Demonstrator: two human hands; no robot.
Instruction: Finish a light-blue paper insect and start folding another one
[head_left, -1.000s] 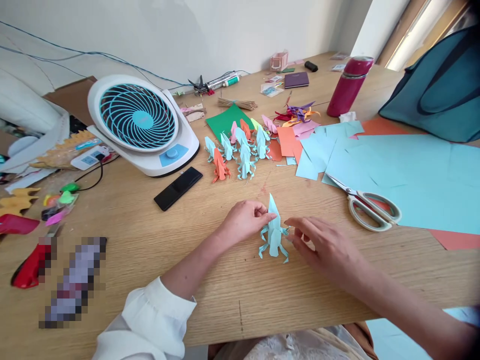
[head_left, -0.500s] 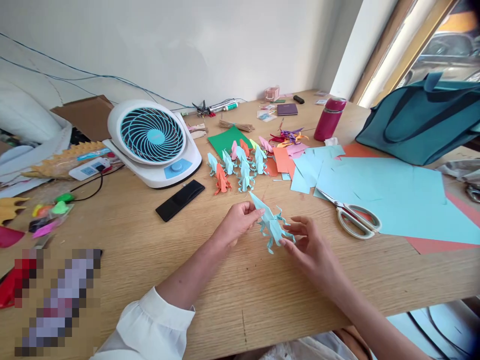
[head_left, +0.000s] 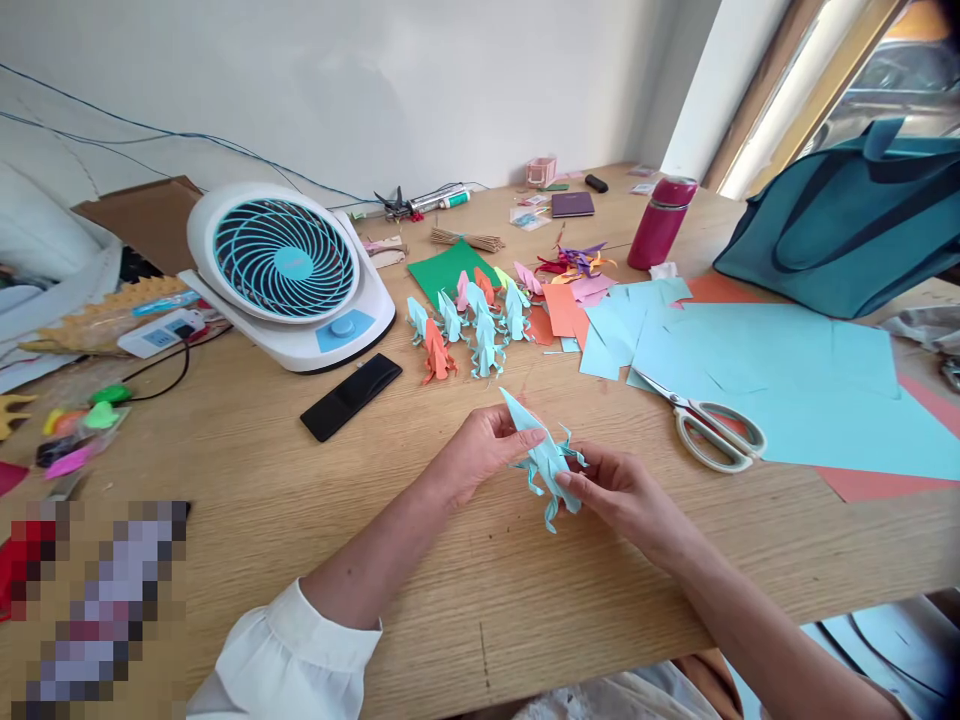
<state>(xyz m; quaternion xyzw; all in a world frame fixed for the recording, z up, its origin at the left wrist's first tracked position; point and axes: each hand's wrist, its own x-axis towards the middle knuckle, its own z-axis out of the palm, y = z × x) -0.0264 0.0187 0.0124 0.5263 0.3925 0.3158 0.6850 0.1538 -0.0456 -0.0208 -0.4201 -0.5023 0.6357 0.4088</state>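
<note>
— Where's the light-blue paper insect (head_left: pixel 545 462)?
— Low over the tabletop (head_left: pixel 300 520), held tilted between both hands — the left hand (head_left: pixel 480 455) pinches its pointed end, the right hand (head_left: pixel 622 495) pinches its leggy end. The scissors (head_left: pixel 709 428) lie near, to the right.

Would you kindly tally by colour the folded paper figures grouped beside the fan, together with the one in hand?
Light blue figures: 6, five in the group plus the held figure, pinched between left hand and right hand
Orange figures: 2
Pink figures: 2
Yellow-green figure: 1
Total: 11, as far as the overlap shows.
</note>
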